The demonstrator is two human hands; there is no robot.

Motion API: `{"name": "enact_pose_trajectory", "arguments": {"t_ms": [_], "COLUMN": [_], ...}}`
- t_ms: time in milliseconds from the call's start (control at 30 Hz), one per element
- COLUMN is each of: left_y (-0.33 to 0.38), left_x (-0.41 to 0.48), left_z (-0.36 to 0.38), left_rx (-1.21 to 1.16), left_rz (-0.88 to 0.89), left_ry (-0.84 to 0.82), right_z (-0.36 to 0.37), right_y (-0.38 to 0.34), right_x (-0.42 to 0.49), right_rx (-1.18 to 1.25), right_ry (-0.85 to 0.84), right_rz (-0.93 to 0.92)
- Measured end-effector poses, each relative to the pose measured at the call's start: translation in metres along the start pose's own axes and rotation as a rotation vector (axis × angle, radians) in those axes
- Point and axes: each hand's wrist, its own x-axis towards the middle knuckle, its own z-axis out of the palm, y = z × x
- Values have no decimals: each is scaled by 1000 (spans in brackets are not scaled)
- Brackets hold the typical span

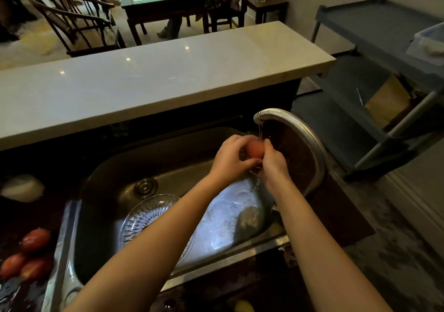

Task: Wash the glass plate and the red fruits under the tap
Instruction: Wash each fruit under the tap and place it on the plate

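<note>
1. Under the spout of the curved metal tap [296,129], over the far right part of the steel sink [108,167], the two hands meet around one red fruit [255,149].
2. The left hand [228,160] cups the fruit from the left, its fingers curled over the top and its thumb below.
3. The right hand [275,159] closes on it from the right, fingers bent round its side, so both hands grip the same fruit and only a strip of its skin shows between them.
4. A thin stream of water [260,131] falls from the spout onto the fruit and the fingers.
5. Both forearms are bare and reach up from the lower edge, converging toward the tap; the left one crosses above the glass plate [146,215].
6. The glass plate lies in the sink basin, near its left front, just in front of the drain [145,187], partly hidden by that forearm.
7. Three other fruits [36,239] lie together on the dark wet tabletop [55,218], left of the sink.
</note>
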Motion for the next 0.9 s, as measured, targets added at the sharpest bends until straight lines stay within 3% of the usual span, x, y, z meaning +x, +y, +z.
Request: {"name": "enact_pose_trajectory", "arguments": {"t_ms": [167,300,400,633,833,900], "left_y": [4,11,13,5,14,17], "left_x": [2,4,4,-2,-2,2], "left_z": [4,1,-4,-17,-17,-16], "left_rx": [92,-98,-222,179,-64,-69], "left_rz": [76,20,-39,134,7,-8], "left_ry": [-4,6,-13,-16,56,42], "right_z": [-2,-3,-4,1,8,12], "right_y": [6,-1,-4,1,-7,-6], "right_x": [-1,0,-2,-8,-8,-6], "right_rx": [-127,145,263,184,97,176], "right_ry": [8,-27,-101,-209,-98,-92], "right_rz": [-170,-20,-10,-27,-57,-82]}}
